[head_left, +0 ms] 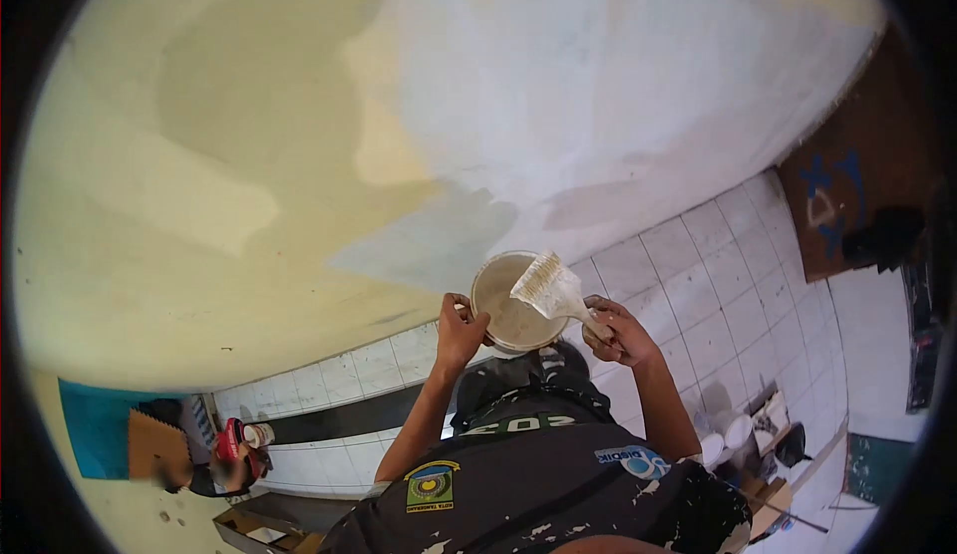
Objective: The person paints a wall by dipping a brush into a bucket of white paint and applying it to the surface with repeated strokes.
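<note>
My left hand [462,332] grips the rim of a round paint bucket [490,305], thumb over the edge, in front of my body. Whitish paint lies inside it. In my right hand [620,332] is the handle of a wide paintbrush [551,290]. Its bristles, coated in white paint, overlap the bucket's opening and point up and left. Ahead of both hands rises a wall [598,86], yellowish on the left and covered with white paint on the right.
White tiles [688,265] run along below the wall. To the right stands a brown board [847,175] with painted letters. White containers [733,429] and boxes sit at lower right. A person in red [234,449] is at far left, near an open cardboard box [264,529].
</note>
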The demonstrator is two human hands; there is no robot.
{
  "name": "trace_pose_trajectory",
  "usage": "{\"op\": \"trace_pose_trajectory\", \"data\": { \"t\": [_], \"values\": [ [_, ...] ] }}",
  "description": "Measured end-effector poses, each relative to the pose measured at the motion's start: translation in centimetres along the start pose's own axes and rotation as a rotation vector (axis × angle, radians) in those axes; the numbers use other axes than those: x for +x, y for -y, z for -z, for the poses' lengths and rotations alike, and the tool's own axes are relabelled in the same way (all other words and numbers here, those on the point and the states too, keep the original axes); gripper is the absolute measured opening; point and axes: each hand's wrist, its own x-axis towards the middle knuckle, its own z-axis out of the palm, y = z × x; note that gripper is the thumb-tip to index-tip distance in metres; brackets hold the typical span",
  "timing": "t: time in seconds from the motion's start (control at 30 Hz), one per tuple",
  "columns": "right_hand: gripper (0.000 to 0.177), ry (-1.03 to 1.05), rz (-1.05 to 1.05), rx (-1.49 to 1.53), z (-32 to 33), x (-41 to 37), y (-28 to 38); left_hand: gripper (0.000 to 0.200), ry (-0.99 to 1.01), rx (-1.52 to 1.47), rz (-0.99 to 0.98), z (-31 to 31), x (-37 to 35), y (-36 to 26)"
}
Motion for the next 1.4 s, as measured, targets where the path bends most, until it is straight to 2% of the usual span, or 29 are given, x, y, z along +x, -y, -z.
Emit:
{"op": "trace_pose_trajectory", "data": {
  "t": [0.17,0.27,0.33,0.4,0.47,0.53,0.6,0.7,0.77,0.8,0.87,0.97,1.13,1.17,1.23,1.3,1.4],
  "values": [
    [0.025,0.037,0.051,-0.077,-3.3,0.8,-0.2,0.040,0.027,-0.002,0.011,2.7,-0.5,0.2],
    [0.025,-0.022,0.114,-0.070,-4.8,1.0,-1.9,0.041,0.028,0.054,-0.032,4.0,-1.6,0.1],
    [0.024,-0.156,0.186,-0.163,-8.8,2.6,-3.3,0.041,0.038,0.041,-0.067,6.6,-2.0,0.6],
    [0.022,-0.178,0.245,-0.232,-12.9,5.1,-3.1,0.041,0.003,0.042,-0.036,9.4,-1.8,1.2],
    [0.018,-0.197,0.422,-0.606,-16.0,7.4,-2.2,0.040,-0.013,0.033,-0.037,11.5,-2.0,2.3],
    [0.020,-0.216,0.639,-0.769,-20.0,9.1,-0.5,0.039,-0.076,0.017,-0.024,13.3,-2.8,3.2],
    [0.026,-0.325,0.954,-1.126,-24.6,10.1,1.7,0.038,-0.106,0.057,-0.051,15.0,-3.2,4.5],
    [0.029,-0.430,0.973,-1.200,-31.5,9.9,4.2,0.038,-0.123,-0.037,-0.013,17.6,-3.1,5.6],
    [0.029,-0.461,1.220,-1.344,-34.3,10.4,5.0,0.037,-0.124,-0.019,-0.012,19.1,-3.0,6.7],
    [0.029,-0.466,1.220,-1.346,-34.7,11.0,4.9,0.037,-0.119,-0.020,-0.011,19.6,-3.1,6.7],
    [0.030,-0.496,1.349,-1.372,-34.6,12.5,4.9,0.037,-0.152,-0.007,0.015,20.3,-3.1,6.7],
    [0.034,-0.540,1.445,-1.503,-30.1,16.2,3.3,0.037,-0.172,0.016,0.006,21.0,-3.3,6.9],
    [0.036,-0.586,1.281,-1.496,-24.6,16.9,-2.1,0.038,-0.201,0.027,0.019,21.8,-2.6,8.7],
    [0.036,-0.587,1.221,-1.471,-23.9,16.8,-2.3,0.039,-0.197,0.021,0.027,21.9,-2.5,8.9],
    [0.035,-0.609,1.235,-1.468,-23.9,15.8,-1.6,0.039,-0.206,0.024,0.019,21.7,-2.5,8.8],
    [0.034,-0.635,1.243,-1.463,-25.6,14.4,-0.7,0.040,-0.213,0.030,0.015,21.5,-2.2,9.0],
    [0.032,-0.634,1.247,-1.403,-31.9,12.0,2.8,0.040,-0.206,0.061,0.015,21.1,-1.9,9.1]
  ]
}}
